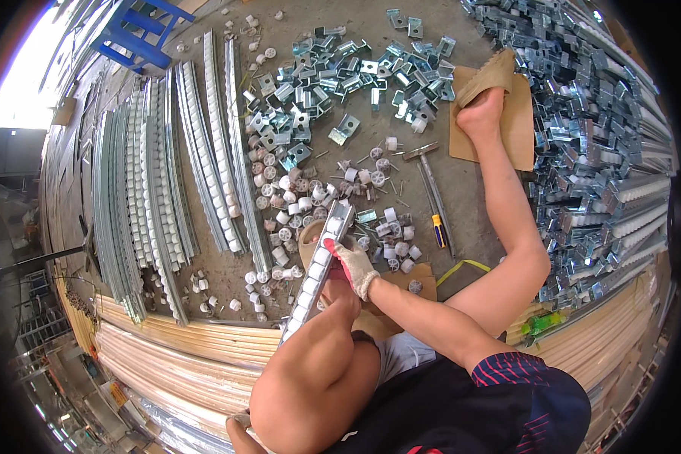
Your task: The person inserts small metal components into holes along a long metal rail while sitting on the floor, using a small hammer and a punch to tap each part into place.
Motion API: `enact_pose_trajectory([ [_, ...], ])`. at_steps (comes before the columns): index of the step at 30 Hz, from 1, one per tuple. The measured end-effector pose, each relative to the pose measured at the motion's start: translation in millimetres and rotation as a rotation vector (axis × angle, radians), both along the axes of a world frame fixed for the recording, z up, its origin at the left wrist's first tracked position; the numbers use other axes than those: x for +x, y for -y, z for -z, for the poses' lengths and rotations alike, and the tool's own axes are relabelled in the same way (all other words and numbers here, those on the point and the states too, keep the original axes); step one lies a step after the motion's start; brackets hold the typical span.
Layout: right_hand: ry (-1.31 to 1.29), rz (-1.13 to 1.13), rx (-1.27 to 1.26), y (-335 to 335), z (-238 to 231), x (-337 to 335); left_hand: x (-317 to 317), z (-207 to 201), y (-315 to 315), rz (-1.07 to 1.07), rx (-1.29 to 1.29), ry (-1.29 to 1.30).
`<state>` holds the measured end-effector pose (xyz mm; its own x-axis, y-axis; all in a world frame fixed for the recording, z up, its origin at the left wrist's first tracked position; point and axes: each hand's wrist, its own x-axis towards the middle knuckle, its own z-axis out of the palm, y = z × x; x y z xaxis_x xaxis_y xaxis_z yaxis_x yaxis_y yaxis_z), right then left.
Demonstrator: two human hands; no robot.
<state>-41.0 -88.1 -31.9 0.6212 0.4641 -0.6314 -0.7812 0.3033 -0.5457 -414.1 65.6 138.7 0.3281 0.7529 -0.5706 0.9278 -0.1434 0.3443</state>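
Note:
A metal roller track (308,293) with a row of white rollers slants upward across my bent left leg. My right hand (352,266), in a pale glove with a red palm, is closed on the track near its upper end. Only a bit of my left hand (240,418) shows at the lower edge, beside my knee. Its fingers are hidden behind the leg. Loose white rollers (304,203) lie heaped on the floor just past the track's far end, with thin metal pins scattered among them.
Finished-looking roller tracks (147,189) lie side by side at the left. Bent metal brackets (340,72) are piled ahead, more stacked at the right (575,151). A hammer (431,181) and a yellow-handled screwdriver (439,231) lie near my right leg. A blue stool (140,34) stands far left.

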Motion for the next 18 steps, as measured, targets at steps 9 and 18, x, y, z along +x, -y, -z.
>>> enact_pose_trajectory([
  [9, 0.111, -0.095, -0.116, 0.6, 4.1, 23.8, 30.0, -7.6, -0.1, -0.056, -0.14, 0.124],
  [18, 0.092, -0.119, -0.008, 10.1, -3.9, 26.5, 311.4, 33.5, -3.7, 0.214, -0.536, 0.613],
])
